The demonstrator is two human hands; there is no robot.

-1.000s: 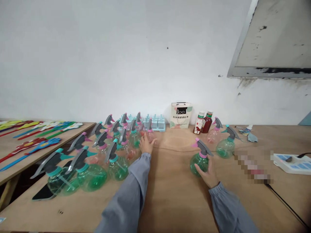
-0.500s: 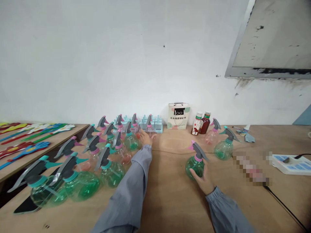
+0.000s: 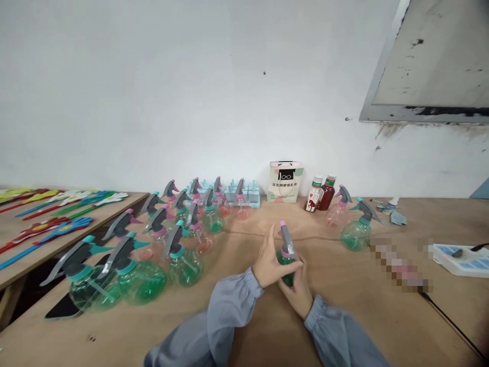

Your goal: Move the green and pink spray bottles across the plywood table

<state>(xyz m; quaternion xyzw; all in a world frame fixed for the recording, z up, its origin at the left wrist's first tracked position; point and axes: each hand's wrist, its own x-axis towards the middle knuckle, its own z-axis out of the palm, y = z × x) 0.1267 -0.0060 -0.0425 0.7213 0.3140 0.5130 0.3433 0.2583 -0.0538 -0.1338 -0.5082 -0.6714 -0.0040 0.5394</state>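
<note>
A green spray bottle (image 3: 284,259) with a pink collar and grey trigger head stands at the middle of the table, between both hands. My right hand (image 3: 298,290) wraps its lower right side, fingers closed on it. From the left, my left hand (image 3: 266,261) cups the same bottle, its thumb across the front and its fingers pointing up along the far side; part of the bottle is hidden. Left of the hands stand several spray bottles, among them a green one (image 3: 186,266) and a pink one (image 3: 242,211). Another green bottle (image 3: 356,235) and a pink one (image 3: 336,214) are on the right.
Along the wall are light-blue molds (image 3: 252,196), a paper bag (image 3: 284,191) and two sauce bottles (image 3: 326,196). A phone (image 3: 63,310) lies under the left bottles. At right is a white device (image 3: 460,267) and a cable (image 3: 449,316). Colourful flower-and-hand sticks (image 3: 63,232) cover the left table.
My left hand has come back from the rear bottles to the green spray bottle in my right hand. That bottle has shifted left and is turned. The view has moved slightly.
</note>
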